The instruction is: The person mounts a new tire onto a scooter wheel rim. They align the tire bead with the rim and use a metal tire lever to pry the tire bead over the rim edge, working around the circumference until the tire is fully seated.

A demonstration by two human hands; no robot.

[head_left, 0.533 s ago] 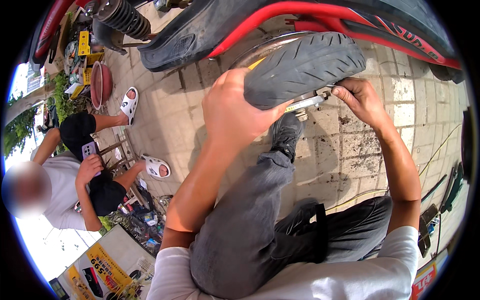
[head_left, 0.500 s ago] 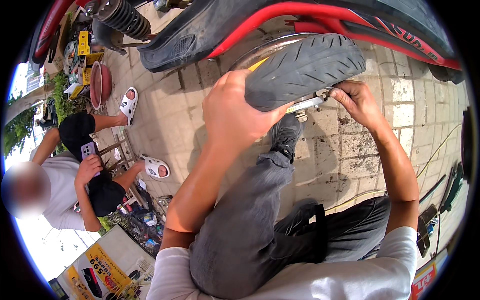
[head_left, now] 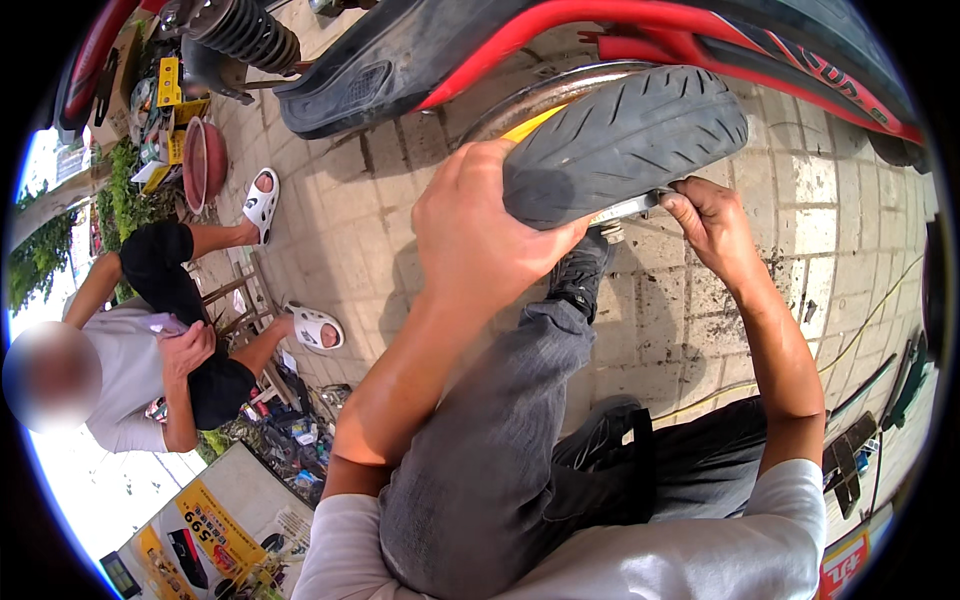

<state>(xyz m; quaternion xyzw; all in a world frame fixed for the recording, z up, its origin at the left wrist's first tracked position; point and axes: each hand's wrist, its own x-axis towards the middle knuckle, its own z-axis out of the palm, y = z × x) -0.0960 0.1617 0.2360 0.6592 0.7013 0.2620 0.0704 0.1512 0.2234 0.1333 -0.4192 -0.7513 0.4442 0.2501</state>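
Note:
A black-tyred wheel [head_left: 625,140] with a yellow and rusty metal rim stands tilted in front of me. My left hand [head_left: 490,225] is closed around the near left part of the tyre, its thumb along the lower edge. Under the tyre, a flat silver metal bar [head_left: 630,208] juts out to the right above a nut [head_left: 612,233]. At the bar's right end my right hand [head_left: 712,225] has thumb and fingers pinched together. Whatever lies between those fingertips is too small and hidden to name.
Beyond the wheel lies a red and black scooter body [head_left: 480,60], with a coil shock absorber [head_left: 255,35] at its left. A seated person [head_left: 150,350] holds a phone at the left. Nearby are a red basin [head_left: 205,165] and scattered clutter. A thin yellow cable [head_left: 870,310] crosses the paving.
The wheel and my left hand have shifted slightly right. My right fingers have closed in nearer the bar's end. At the left, the person's phone has tilted.

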